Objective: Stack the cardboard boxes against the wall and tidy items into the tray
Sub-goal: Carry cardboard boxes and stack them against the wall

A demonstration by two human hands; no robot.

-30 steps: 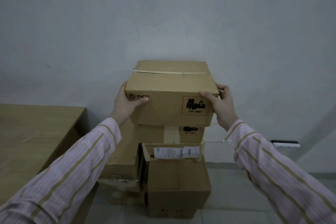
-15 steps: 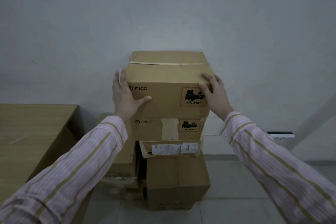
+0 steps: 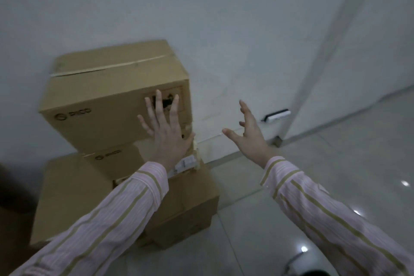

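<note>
The top PICO cardboard box [image 3: 107, 101] sits on the stack of boxes [image 3: 190, 204] against the wall [image 3: 224, 29], overhanging the one beneath. The left hand [image 3: 168, 134] spreads straight fingers at its front face, contact unclear; the right hand [image 3: 251, 139] hangs open beside the stack, holding nothing. Best to check the box sits square and steady before moving away

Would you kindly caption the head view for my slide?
Left hand and right hand, open, near the top cardboard box stacked against the wall.
</note>
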